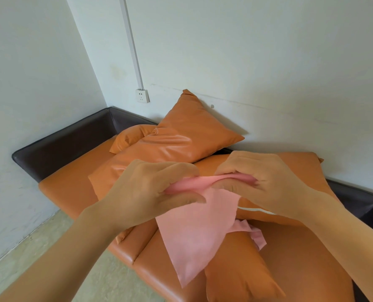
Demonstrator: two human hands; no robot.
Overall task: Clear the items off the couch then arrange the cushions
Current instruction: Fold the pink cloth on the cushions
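Note:
A pink cloth (194, 232) hangs over the orange couch (65, 188), its top edge bunched between both hands. My left hand (146, 190) pinches the left end of that edge. My right hand (261, 177) grips the right end, fingers curled round the fabric. The cloth's lower corner drapes down onto an orange cushion (290, 258) at the near right. A large orange cushion (170, 153) lies tilted behind my hands, and a smaller one (131, 136) sits behind it near the couch's back corner. Another cushion (301, 168) lies behind my right hand.
The couch has a dark brown backrest and arm (56, 147) and stands in a corner of white walls. A wall socket (142, 95) with a cable duct is above it. Pale floor (39, 247) lies at the lower left.

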